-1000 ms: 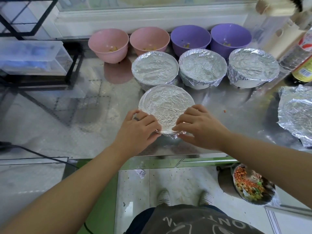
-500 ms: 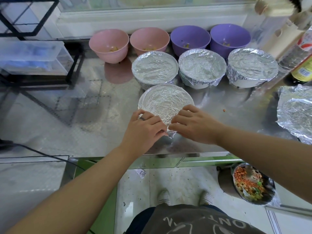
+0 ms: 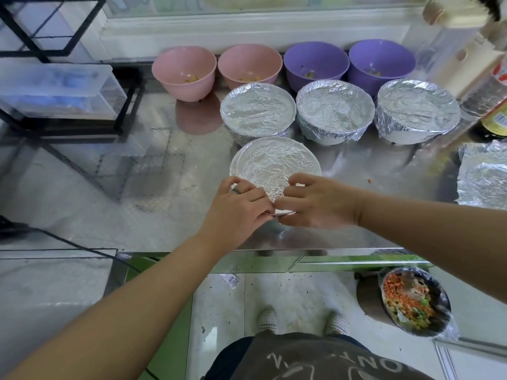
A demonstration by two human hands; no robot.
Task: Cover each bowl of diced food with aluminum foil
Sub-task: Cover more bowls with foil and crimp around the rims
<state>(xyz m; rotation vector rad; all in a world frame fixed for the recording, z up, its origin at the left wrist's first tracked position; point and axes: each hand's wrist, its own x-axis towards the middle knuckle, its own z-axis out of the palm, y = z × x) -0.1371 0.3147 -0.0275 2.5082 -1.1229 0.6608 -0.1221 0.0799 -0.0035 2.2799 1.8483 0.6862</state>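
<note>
- Well beyond my left fingers and off to their left, two pink bowls [image 3: 183, 69] stand open with a little diced food in each. I judge both are not yet covered.
- My left hand [image 3: 238, 204] has its fingers curled, thumb and fingertips clamped on the near flap [image 3: 284, 213] of the sheet.
- Just past both sets of fingertips lies the foil [image 3: 274, 163], crinkled and drawn flat over the front bowl, which it hides completely. It sits on the counter [image 3: 137, 187].
- I expect this foil to handle as thin, light and soft: it keeps a crease but tears under a hard pull. I would hold it only at the loose edge, never on the stretched top, and fold it under the rim. The bowl may be light enough to slide on the shiny top.
- My right hand [image 3: 318, 204] meets the left at the same flap, thumb and forefinger pinching it, the other fingers bent above the rim.
- Beyond the right fingers, three covered bowls [image 3: 334, 108] stand in a row, with two open purple bowls [image 3: 381, 60] behind them.
- Well right of the right fingers lies a loose sheet [image 3: 482, 176], handy for the next bowl.
</note>
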